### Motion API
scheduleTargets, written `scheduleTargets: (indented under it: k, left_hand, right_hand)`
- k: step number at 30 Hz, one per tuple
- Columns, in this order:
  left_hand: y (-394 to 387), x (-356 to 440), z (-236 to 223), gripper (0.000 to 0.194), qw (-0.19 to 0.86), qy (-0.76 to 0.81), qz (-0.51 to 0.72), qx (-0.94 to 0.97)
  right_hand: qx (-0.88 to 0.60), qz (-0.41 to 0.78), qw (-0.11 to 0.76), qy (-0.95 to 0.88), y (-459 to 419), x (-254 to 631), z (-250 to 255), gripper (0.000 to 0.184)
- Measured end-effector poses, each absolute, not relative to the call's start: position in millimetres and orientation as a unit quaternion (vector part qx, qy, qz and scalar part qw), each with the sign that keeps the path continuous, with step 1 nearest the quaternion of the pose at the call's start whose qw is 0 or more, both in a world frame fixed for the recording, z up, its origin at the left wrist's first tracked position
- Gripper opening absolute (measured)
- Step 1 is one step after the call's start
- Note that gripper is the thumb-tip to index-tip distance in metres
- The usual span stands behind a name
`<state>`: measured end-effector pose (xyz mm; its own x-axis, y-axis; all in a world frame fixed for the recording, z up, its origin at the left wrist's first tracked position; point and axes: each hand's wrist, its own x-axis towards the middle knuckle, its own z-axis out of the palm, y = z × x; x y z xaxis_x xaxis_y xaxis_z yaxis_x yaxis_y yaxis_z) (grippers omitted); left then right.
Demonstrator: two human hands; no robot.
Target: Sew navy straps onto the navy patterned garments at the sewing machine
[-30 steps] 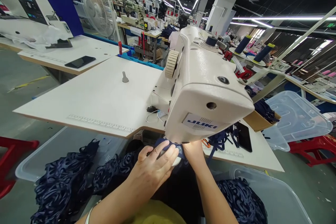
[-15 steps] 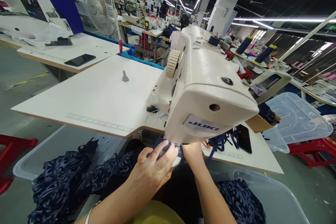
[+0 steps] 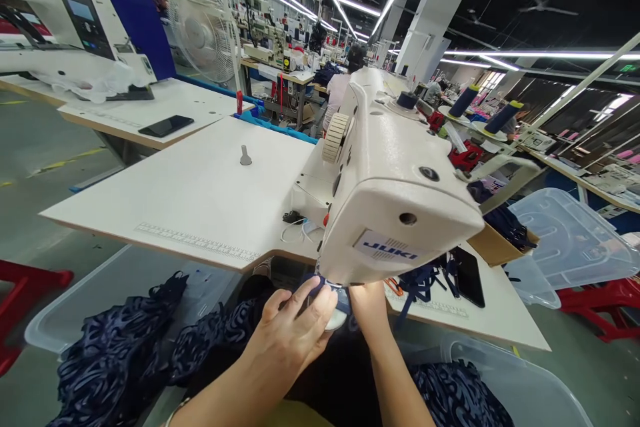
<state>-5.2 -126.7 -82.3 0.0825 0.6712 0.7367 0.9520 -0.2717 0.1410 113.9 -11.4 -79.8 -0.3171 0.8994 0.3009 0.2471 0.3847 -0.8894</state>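
A white JUKI sewing machine (image 3: 395,213) stands in front of me, its head hiding the needle area. Beneath it, a piece of navy fabric (image 3: 343,299) lies over the machine's narrow rounded bed (image 3: 336,320). My left hand (image 3: 300,320) grips this fabric at its left side, fingertips pressed close under the head. On the other side, my right hand (image 3: 367,300) reaches in beneath the head; its fingers are hidden, so I cannot make out their grip.
Patterned navy garments (image 3: 120,340) fill a clear bin at lower left; more navy garments (image 3: 457,390) lie in a bin at lower right. Navy straps (image 3: 420,283) and a black phone (image 3: 469,277) rest on the white table (image 3: 200,193). A seated person (image 3: 337,87) is beyond the machine.
The whole view has shifted slightly, with the machine and table lower in the picture. Both hands stay at the fabric under the machine head, with little visible movement.
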Motion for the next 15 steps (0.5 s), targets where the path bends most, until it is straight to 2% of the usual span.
scheduleTargets:
  k: [5,10,13,15]
  left_hand:
    - [-127,-8,-85,0.023,0.196,-0.573,-0.376,-0.701]
    - [-122,-10,-87,0.024,0.215,-0.545,-0.375,-0.718]
    - [-122,-8,-88,0.027,0.211,-0.540,-0.369,-0.727]
    - [-122,-6,-89,0.029,0.197,-0.546,-0.362,-0.729]
  right_hand:
    - [-0.470,0.404,0.459,-0.636,-16,124,-114,0.022]
    - [-0.514,0.472,0.465,-0.545,-15,137,-171,0.031]
    - [-0.465,0.566,0.403,-0.549,-27,135,-191,0.029]
    - [-0.383,0.649,0.315,-0.578,-41,130,-199,0.024]
